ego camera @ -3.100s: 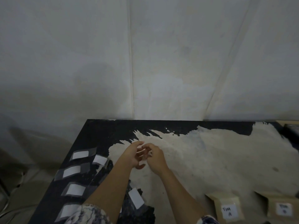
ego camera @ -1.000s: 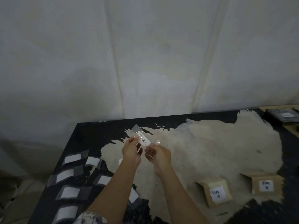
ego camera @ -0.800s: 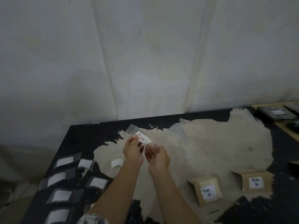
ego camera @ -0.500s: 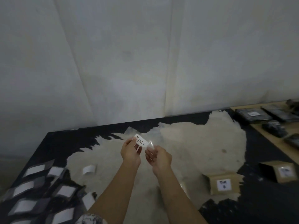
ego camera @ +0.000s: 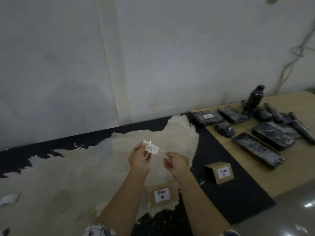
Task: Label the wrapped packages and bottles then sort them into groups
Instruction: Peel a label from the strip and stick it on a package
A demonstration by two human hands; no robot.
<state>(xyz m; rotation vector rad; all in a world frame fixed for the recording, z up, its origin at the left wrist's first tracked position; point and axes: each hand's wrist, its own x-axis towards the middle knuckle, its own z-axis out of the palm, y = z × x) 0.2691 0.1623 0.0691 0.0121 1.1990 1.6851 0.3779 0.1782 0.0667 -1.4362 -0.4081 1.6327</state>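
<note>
Moved: the view has swung right since half a second ago, bringing the black plastic-wrapped packages point(ego camera: 257, 148) and an upright black-wrapped bottle point(ego camera: 254, 99) into sight. The spare strips at far left have gone from view, and both hands keep the same hold.
Left hand point(ego camera: 139, 159): thumb and fingers pinch the near end of the white paper label point(ego camera: 151, 149), lettered "TIM C", held in the air over the worn black table point(ego camera: 221, 193).
Right hand point(ego camera: 177, 163): fingers curled, apparently pinching the label's clear tape tail; the contact is hard to make out.
Packages: on the tan wooden tabletop point(ego camera: 255, 176), well apart to the right.
Nearby: two brown cardboard boxes point(ego camera: 220, 172), marked TIM B and TIM C.
Doing it well: probably keep the tape taut, then lay one end on an unlabelled package and smooth it across the wrinkled wrap.
</note>
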